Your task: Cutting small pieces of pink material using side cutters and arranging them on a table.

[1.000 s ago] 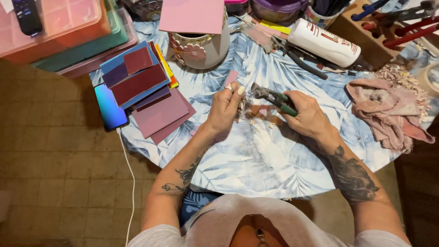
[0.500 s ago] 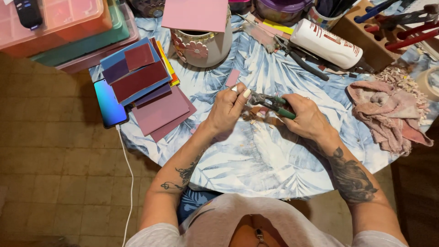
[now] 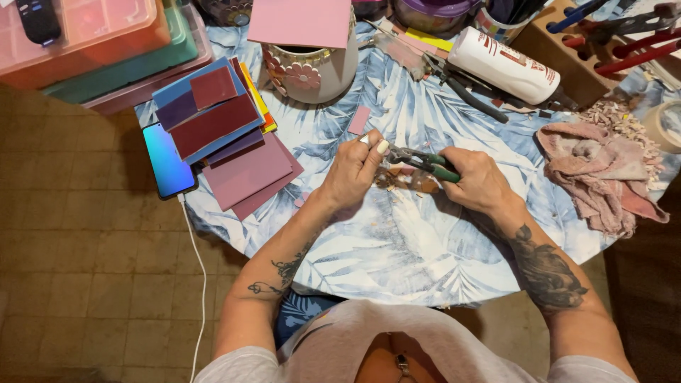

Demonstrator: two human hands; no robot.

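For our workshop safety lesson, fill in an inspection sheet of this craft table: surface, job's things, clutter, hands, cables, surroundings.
Surface: round table under a blue leaf-print cloth.
Job's things: green-handled nippers held at a small piece I cannot make out; chips lie beneath.
Clutter: stacked coloured tiles, white bottle on its side, pink rag, decorated pot, plastic boxes.
Hands: left hand pinches the piece; right hand grips the nippers.
Cables: white cable hangs from a phone at the table edge.
Surroundings: brown tiled floor.
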